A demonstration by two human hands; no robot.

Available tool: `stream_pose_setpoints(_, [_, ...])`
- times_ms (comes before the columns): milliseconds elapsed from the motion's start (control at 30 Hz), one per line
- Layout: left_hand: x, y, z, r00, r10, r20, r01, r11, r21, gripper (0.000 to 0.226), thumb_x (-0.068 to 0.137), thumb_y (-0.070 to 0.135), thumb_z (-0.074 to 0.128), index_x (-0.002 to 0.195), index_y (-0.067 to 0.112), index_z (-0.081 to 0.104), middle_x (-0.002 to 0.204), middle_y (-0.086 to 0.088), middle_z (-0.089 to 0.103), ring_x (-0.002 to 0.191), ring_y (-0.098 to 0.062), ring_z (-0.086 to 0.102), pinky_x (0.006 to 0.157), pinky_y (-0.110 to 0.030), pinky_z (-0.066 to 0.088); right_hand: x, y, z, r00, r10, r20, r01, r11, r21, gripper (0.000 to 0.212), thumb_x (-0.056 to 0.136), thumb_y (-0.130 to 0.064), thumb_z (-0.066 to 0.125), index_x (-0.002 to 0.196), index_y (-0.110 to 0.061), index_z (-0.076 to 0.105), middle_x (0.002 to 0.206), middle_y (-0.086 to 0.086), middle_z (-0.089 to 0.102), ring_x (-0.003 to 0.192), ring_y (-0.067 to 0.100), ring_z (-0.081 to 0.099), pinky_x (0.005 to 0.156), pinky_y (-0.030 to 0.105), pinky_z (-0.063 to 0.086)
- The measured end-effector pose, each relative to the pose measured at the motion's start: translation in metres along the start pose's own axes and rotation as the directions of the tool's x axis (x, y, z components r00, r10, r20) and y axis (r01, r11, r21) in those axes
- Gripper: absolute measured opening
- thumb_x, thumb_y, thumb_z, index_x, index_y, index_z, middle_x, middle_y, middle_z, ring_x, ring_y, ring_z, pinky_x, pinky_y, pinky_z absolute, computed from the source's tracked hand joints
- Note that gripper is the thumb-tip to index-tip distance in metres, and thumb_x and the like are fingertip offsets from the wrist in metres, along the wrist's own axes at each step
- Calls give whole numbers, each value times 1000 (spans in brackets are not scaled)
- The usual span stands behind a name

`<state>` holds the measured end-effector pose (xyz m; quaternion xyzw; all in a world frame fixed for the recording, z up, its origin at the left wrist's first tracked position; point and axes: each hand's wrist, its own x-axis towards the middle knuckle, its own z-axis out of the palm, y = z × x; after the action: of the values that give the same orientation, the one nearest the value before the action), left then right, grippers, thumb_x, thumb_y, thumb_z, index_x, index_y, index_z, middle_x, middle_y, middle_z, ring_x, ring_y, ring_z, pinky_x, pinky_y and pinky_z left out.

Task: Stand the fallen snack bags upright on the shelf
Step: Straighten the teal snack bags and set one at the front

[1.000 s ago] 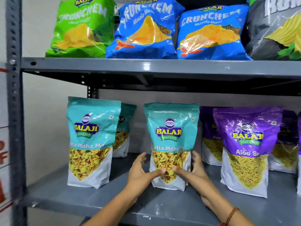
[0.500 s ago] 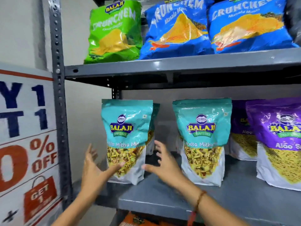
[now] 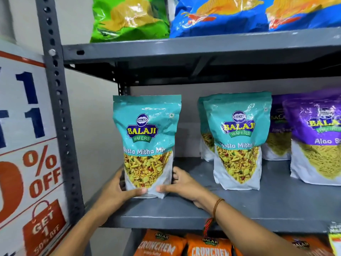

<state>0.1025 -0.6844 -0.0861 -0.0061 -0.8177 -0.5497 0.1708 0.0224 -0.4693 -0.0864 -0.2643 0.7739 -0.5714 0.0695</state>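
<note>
Both hands, left hand (image 3: 118, 189) at eight o'clock and right hand (image 3: 182, 183) at four, clasp the upright teal snack bag (image 3: 147, 133) standing on the shelf (image 3: 239, 209).

My left fingers (image 3: 120, 179): tucked behind the teal bag (image 3: 147, 141) I'm holding; only the thumb shows in front.
My right fingers (image 3: 176, 177): tips hidden behind that bag's edge.
Second teal bag's (image 3: 238, 141) label: last word blurred.
Bag behind it (image 3: 204, 137): mostly covered.
Purple bag (image 3: 317, 137): cut off at the right edge, name unfinished.
Top shelf bags (image 3: 129, 21): tops cut off.
Orange bags (image 3: 208, 246): bottoms cut off.
Sale sign (image 3: 27, 145): left side cropped.
</note>
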Motion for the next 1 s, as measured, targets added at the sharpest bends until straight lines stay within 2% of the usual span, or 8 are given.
stream_pose_setpoints(167, [-8, 13, 16, 973, 50, -223, -32, 996, 83, 130, 33, 66, 85, 145, 36, 25, 147, 1, 45, 136, -23, 43, 107, -41, 41, -18, -13, -9, 998, -57, -12, 57, 998, 2, 70, 62, -39, 88, 121, -40, 50, 129, -13, 60, 121, 7, 57, 106, 34, 49])
stream_pose_setpoints(267, [-25, 44, 45, 809, 266, -524, -208, 964, 168, 129, 44, 73, 72, 152, 33, 13, 159, -1, 25, 144, -25, 30, 114, -52, 31, -43, -33, -31, 927, -290, -238, 268, 956, -123, 70, 75, -30, 83, 136, -32, 48, 133, -11, 56, 121, 0, 53, 102, 29, 51])
stream_pose_setpoints(400, [-46, 100, 115, 598, 677, -428, -600, 733, 320, 98, 67, 49, 70, 149, 12, 31, 151, -2, 40, 138, -19, 39, 114, -36, 33, -80, -48, -91, 488, -612, -622, 399, 791, -464, 57, 76, -37, 77, 127, -27, 54, 126, -9, 59, 119, 8, 55, 96, 28, 50])
stream_pose_setpoints(500, [-28, 112, 163, 731, 654, -196, -624, 756, 196, 91, 70, 53, 72, 148, 26, 34, 149, 9, 45, 137, -5, 41, 111, -28, 37, -91, -37, -146, 276, -620, -734, 345, 777, -527, 74, 72, -40, 77, 134, -18, 44, 127, -7, 46, 120, 16, 51, 102, 29, 45])
stream_pose_setpoints(600, [3, 111, 200, 900, 434, 45, -436, 890, 133, 112, 57, 62, 78, 150, 34, 22, 148, 21, 35, 137, 2, 36, 110, -27, 37, -86, 3, -198, 475, -446, -759, 270, 894, -356, 99, 60, -54, 82, 140, -24, 32, 134, -6, 39, 123, 11, 45, 107, 16, 37])
stream_pose_setpoints(733, [35, 89, 224, 937, 191, 293, -192, 981, -27, 100, 49, 37, 93, 133, 39, 40, 129, 26, 55, 113, 14, 55, 91, -9, 44, -83, 59, -239, 923, -50, -380, 36, 998, -45, 126, 40, -63, 90, 142, -39, 20, 148, -5, 44, 132, 14, 50, 113, 44, 42])
stream_pose_setpoints(833, [46, 70, 231, 940, 124, 319, -147, 988, 48, 98, 43, 45, 92, 130, 37, 46, 127, 17, 63, 115, 0, 60, 98, -25, 49, -81, 76, -236, 980, 19, -199, -26, 999, -30, 102, 49, -44, 94, 134, -35, 38, 138, -8, 58, 125, 10, 58, 112, 42, 44])
stream_pose_setpoints(1000, [43, 66, 230, 952, 87, 295, -95, 995, 12, 75, 46, 33, 89, 113, 32, 56, 115, 12, 70, 105, -2, 68, 86, -17, 53, -74, 88, -230, 982, -72, -175, 50, 991, -128, 86, 48, -47, 96, 119, -50, 48, 132, -15, 63, 126, 8, 57, 109, 44, 46])
